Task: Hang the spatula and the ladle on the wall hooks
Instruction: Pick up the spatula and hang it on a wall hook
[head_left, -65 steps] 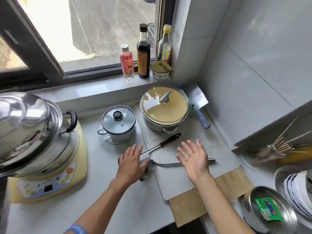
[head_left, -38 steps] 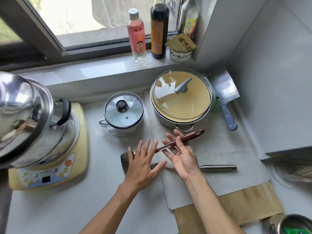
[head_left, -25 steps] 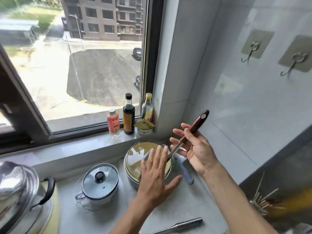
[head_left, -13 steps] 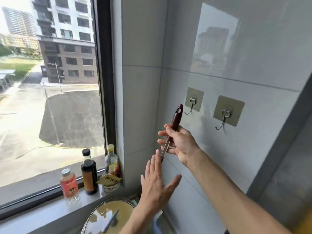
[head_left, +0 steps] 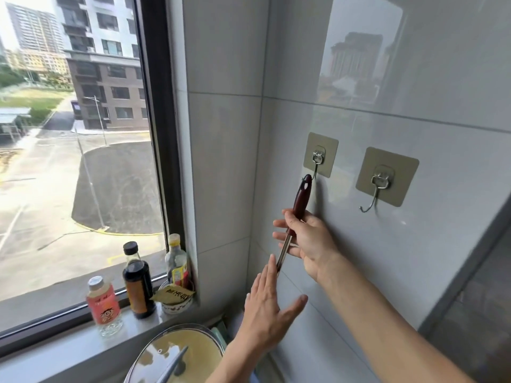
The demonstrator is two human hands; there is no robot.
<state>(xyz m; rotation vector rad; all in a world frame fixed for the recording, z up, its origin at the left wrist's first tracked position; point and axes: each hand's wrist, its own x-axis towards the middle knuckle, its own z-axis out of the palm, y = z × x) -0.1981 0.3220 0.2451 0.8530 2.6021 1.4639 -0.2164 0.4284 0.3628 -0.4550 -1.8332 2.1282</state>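
My right hand (head_left: pixel 305 243) grips the spatula (head_left: pixel 300 201) by its dark red handle and holds it upright against the tiled wall. The hole at the handle's tip is right at the tip of the left wall hook (head_left: pixel 318 161); whether it has caught I cannot tell. The right wall hook (head_left: pixel 378 186) hangs bare on its adhesive pad. My left hand (head_left: pixel 266 313) is open just below, fingers spread, in front of the spatula's metal shaft; the blade is hidden behind it. The ladle is out of view.
On the window sill stand a small pink-labelled bottle (head_left: pixel 104 305), a dark sauce bottle (head_left: pixel 138 280), a yellow-capped bottle (head_left: pixel 177 261) and a small bowl with a packet (head_left: pixel 175 298). A glass-lidded pot (head_left: pixel 179 355) sits below at the frame's bottom edge.
My right hand picked the spatula off the counter, raised it to the wall and brought its handle tip up to the left hook. My left hand followed underneath, open.
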